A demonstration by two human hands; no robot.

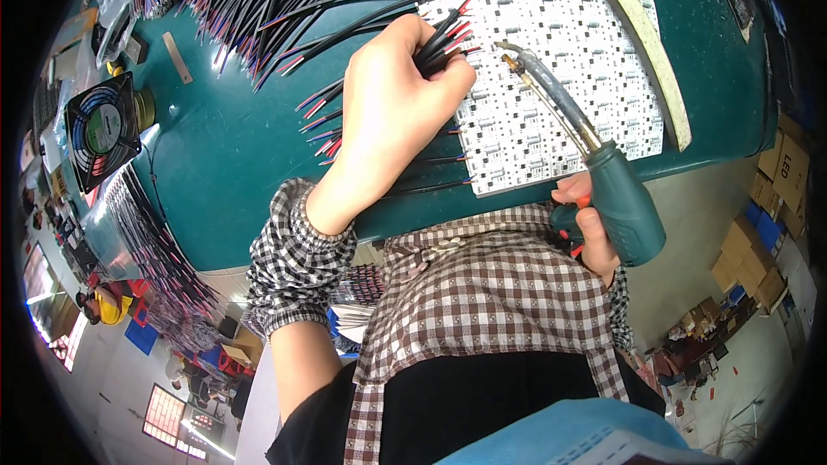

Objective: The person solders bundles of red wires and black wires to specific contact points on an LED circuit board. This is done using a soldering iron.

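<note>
My left hand (388,99) is closed around several short black cables (441,45) with bared red and white wire ends. Those ends stick out past my fingers over the left edge of a white circuit board panel (512,133), which is covered in small dark parts. More cables lie along that edge, some passing under my left hand and wrist. My right hand (596,245) grips a green soldering gun (627,207) by its handle. The gun's metal tip (504,47) points up and left above the panel, a short way right of the held wire ends.
A large pile of black cables (258,0) covers the back left of the green table (233,207). A small round fan (103,131) stands at the left edge. A pale curved strip (650,60) lies across the panel's right side. Cardboard boxes (749,258) sit at the far right.
</note>
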